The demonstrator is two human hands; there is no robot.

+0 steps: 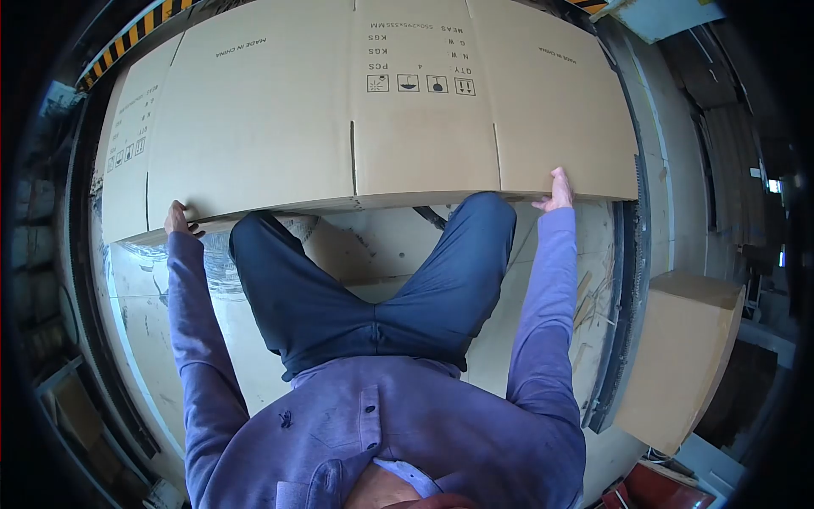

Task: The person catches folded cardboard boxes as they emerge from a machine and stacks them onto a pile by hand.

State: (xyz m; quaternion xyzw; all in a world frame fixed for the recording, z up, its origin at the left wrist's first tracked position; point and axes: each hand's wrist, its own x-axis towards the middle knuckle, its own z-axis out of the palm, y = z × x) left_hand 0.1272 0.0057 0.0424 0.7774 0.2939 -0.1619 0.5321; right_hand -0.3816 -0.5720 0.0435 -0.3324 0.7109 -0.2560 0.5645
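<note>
A wide flat cardboard sheet (415, 136) with printed text, handling symbols and cut slots lies in front of my knees. Its near edge shows stacked layers. My left hand (181, 220) grips that near edge at the left, thumb on top and fingers at the rim. At the right, my right hand (555, 193) holds the same edge, thumb on the top face and the other fingers partly hidden beneath it.
A brown cardboard box (674, 356) stands at the right beyond a dark metal rail (623, 297). Another rail (80, 254) runs along the left. Black and yellow striped edging (127, 42) is at the upper left. A red object (657, 490) sits at the lower right.
</note>
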